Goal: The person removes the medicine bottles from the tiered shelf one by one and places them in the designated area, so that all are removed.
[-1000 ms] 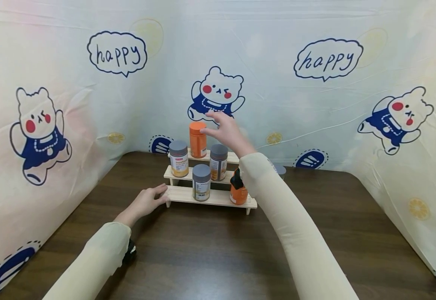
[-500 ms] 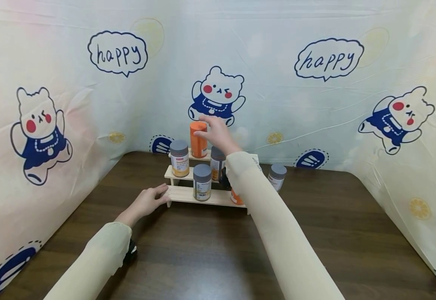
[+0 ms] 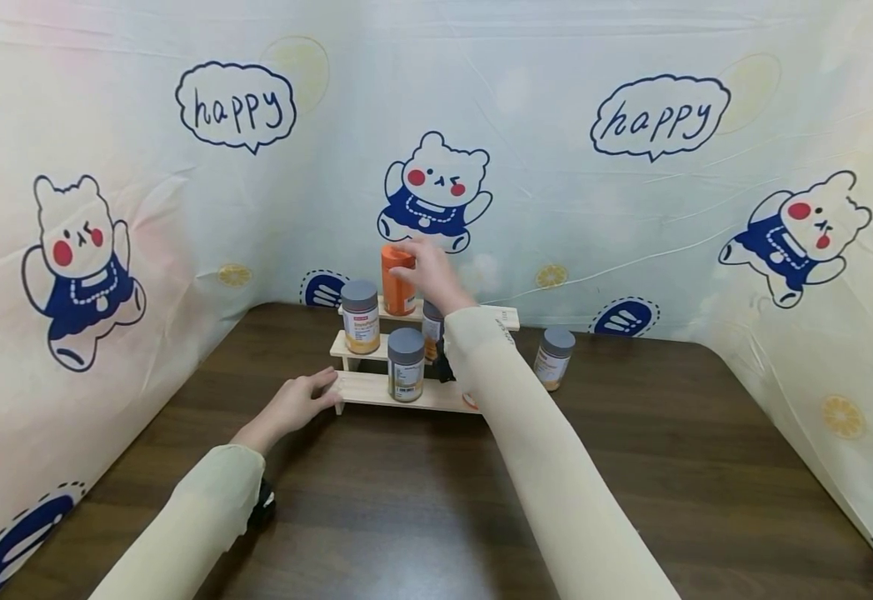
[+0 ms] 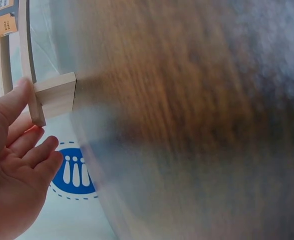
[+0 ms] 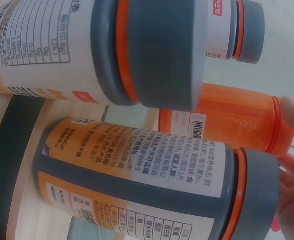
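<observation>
An orange supplement bottle (image 3: 396,292) stands on the top tier of a light wooden three-tier rack (image 3: 361,387). My right hand (image 3: 436,272) grips that bottle by its cap, thumb and fingers on either side, as the right wrist view shows at the orange bottle's capped end (image 5: 237,120). At the rack's left end, my left hand (image 3: 297,407) pinches the edge of the lowest board (image 4: 26,50) between thumb and fingers. Grey-capped jars stand on the middle tier, one at left (image 3: 360,321) and one partly behind my right wrist (image 3: 431,329). Another grey-capped jar (image 3: 406,367) is on the lowest tier.
One more grey-capped jar (image 3: 553,360) stands on the dark wooden table (image 3: 406,492), right of the rack. My right sleeve (image 3: 534,425) hides most of a second orange bottle (image 3: 470,401) on the lowest tier. A printed cloth (image 3: 541,192) rises behind and at both sides.
My right hand has moved left and slightly down onto the orange bottle's cap and now grips it. The jar on the table has come into view beside the sleeve. My left hand stays put.
</observation>
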The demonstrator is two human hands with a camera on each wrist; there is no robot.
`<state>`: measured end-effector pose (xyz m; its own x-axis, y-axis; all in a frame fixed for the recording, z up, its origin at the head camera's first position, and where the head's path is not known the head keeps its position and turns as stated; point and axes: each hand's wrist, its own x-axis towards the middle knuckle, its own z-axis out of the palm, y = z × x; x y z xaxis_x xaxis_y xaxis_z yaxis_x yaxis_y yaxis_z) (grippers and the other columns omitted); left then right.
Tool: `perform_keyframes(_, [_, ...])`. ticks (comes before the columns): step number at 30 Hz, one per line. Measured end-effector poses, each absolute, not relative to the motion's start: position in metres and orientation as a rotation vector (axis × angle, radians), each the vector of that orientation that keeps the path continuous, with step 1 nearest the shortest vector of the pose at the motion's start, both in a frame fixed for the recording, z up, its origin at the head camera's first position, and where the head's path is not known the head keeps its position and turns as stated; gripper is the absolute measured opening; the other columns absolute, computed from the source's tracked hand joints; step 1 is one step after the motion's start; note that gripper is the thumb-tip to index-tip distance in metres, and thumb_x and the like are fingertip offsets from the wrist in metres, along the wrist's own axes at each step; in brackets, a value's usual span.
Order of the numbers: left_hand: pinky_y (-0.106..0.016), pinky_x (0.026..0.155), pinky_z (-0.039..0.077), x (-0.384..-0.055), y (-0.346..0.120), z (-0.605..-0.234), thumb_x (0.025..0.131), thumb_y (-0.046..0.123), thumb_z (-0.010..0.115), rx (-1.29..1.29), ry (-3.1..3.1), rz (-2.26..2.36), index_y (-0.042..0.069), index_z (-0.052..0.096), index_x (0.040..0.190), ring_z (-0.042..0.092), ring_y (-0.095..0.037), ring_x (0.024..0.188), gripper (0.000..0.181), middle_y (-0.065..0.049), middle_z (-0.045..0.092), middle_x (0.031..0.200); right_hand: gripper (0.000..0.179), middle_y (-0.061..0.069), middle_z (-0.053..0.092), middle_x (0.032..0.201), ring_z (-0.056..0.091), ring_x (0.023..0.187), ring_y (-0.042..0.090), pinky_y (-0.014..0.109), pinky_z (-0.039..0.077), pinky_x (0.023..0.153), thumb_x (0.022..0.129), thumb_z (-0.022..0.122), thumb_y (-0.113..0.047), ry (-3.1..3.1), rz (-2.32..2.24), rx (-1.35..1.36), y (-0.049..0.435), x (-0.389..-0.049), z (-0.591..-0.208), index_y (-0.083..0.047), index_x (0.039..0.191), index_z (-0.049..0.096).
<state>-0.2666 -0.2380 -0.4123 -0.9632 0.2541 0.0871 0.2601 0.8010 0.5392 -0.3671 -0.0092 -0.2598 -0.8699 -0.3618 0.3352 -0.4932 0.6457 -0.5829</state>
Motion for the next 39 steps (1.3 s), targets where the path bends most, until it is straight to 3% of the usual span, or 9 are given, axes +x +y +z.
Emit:
perform_keyframes(14, [-0.053, 0.100, 0.028, -0.266, -0.237, -0.413, 0.093, 0.023, 0.057, -0.411, -2.975, -0.896, -0.004, 0.044, 0.134, 0.034, -0.039, 0.126, 0.051, -0.021, 0.037, 0.139, 0.036, 0.003, 0.059, 0.117, 0.054, 0.095, 0.015, 0.021, 0.048, 0.080, 0.088, 0.064, -0.013, -2.590, 1.153, 0.617, -0.017, -0.365, -0.268, -0.010, 0.123, 0.061])
perform_keyframes(22, [-0.053, 0.100, 0.028, -0.267, -0.238, -0.414, 0.092, 0.022, 0.057, -0.421, -2.960, -0.889, -0.005, 0.045, 0.133, 0.035, -0.039, 0.125, 0.050, -0.021, 0.038, 0.138, 0.035, 0.004, 0.059, 0.118, 0.053, 0.100, 0.016, 0.020, 0.048, 0.079, 0.088, 0.063, -0.014, -2.561, 1.129, 0.608, -0.013, -0.364, -0.270, -0.010, 0.123, 0.061])
perform_keyframes(39, [-0.053, 0.100, 0.027, -0.263, -0.236, -0.409, 0.093, 0.022, 0.057, -0.411, -2.974, -0.889, -0.005, 0.045, 0.133, 0.035, -0.040, 0.125, 0.050, -0.022, 0.038, 0.138, 0.036, 0.005, 0.059, 0.114, 0.054, 0.096, 0.016, 0.018, 0.047, 0.078, 0.087, 0.065, -0.019, -2.455, 1.153, 0.617, 0.008, -0.349, -0.229, -0.010, 0.122, 0.062])
